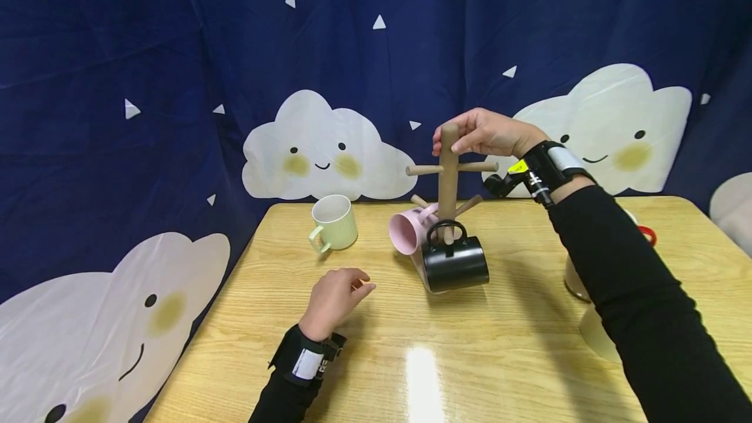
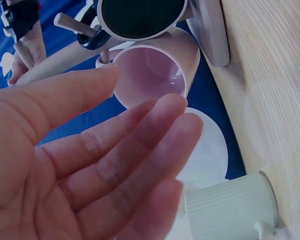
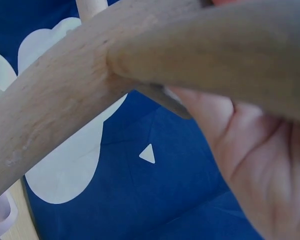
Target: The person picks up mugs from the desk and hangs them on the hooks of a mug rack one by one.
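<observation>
A wooden mug tree [image 1: 448, 189] stands on the table, with a black mug [image 1: 455, 265] hanging at its front by the handle. Behind and left of that hangs a pink mug [image 1: 407, 232], its mouth facing left. My right hand [image 1: 484, 132] holds the post near its top, thumb in front and fingers behind; in the right wrist view the wooden post [image 3: 65, 95] covers part of the hand. Over the table, left of the mugs, my left hand [image 1: 335, 299] is empty with relaxed fingers [image 2: 155, 145]. A pale green mug [image 1: 336, 222] stands upright at the back left.
On the right, my sleeve [image 1: 628, 279] partly hides a mug with a red handle [image 1: 648, 235] and a cream-coloured object [image 1: 598, 335]. The wooden table [image 1: 376, 371] ends at the back before a blue curtain [image 1: 352, 31] with cloud prints.
</observation>
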Demonstrator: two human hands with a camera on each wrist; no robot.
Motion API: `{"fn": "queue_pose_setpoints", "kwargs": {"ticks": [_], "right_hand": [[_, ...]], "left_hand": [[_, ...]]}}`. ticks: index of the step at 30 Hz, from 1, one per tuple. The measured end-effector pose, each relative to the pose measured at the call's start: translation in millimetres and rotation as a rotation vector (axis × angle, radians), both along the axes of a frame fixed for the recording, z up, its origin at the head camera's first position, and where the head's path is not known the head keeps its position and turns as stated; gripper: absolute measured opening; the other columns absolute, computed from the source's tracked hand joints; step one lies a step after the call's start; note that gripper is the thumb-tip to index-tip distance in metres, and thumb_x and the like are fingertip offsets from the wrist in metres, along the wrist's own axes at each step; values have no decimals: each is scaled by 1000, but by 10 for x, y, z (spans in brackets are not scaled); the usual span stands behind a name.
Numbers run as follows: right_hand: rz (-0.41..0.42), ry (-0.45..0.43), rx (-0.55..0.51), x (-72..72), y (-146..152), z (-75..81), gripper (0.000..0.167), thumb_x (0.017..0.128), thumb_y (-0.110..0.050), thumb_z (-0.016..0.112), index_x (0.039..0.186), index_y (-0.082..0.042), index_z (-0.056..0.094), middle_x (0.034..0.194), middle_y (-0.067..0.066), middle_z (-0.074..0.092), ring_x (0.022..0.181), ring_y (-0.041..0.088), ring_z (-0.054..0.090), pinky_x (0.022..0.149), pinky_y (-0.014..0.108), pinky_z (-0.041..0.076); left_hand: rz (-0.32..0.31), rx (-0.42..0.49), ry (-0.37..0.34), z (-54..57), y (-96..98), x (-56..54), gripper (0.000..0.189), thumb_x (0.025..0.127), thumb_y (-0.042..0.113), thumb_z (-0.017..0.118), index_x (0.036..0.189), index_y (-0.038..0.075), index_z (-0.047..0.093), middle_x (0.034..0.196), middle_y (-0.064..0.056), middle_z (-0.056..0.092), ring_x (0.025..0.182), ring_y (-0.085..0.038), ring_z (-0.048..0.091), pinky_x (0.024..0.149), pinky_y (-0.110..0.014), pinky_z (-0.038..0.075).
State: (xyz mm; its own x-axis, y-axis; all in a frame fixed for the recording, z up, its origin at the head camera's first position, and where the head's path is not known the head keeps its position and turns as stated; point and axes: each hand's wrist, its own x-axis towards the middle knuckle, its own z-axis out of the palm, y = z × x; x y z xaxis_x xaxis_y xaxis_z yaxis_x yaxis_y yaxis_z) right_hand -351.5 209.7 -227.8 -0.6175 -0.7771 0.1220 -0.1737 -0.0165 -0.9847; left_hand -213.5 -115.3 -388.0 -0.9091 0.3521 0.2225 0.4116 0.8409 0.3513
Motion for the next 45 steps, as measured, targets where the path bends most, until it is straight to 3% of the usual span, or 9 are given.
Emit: {"fn": "queue_pose_setpoints", "kwargs": {"ticks": [23, 39, 45], "right_hand": [[-47, 48, -38, 132, 44, -26, 31, 86, 13, 50, 109, -3, 63, 103, 4, 68, 102, 16, 63, 89, 25, 49], [-509, 150, -28, 405, -182, -72, 24, 82, 1, 64, 103, -10, 68, 93, -4, 71, 92, 8, 66, 80, 20, 52], [-716, 225, -25, 501, -285, -104, 27, 80, 0, 67, 107, -4, 66, 85, -10, 70, 84, 4, 65, 74, 17, 52]], "left_hand": [[-3, -6, -7, 28, 22, 11, 21, 84, 29, 65, 93, 11, 71, 77, -1, 69, 67, -11, 62, 52, -23, 44], [11, -15, -21, 49, 24, 32, 23, 84, 31, 65, 93, 11, 71, 78, -1, 69, 67, -12, 61, 54, -23, 44], [13, -16, -37, 62, 23, 23, 24, 84, 32, 65, 94, 11, 71, 79, -1, 69, 68, -12, 61, 54, -23, 44]]}}
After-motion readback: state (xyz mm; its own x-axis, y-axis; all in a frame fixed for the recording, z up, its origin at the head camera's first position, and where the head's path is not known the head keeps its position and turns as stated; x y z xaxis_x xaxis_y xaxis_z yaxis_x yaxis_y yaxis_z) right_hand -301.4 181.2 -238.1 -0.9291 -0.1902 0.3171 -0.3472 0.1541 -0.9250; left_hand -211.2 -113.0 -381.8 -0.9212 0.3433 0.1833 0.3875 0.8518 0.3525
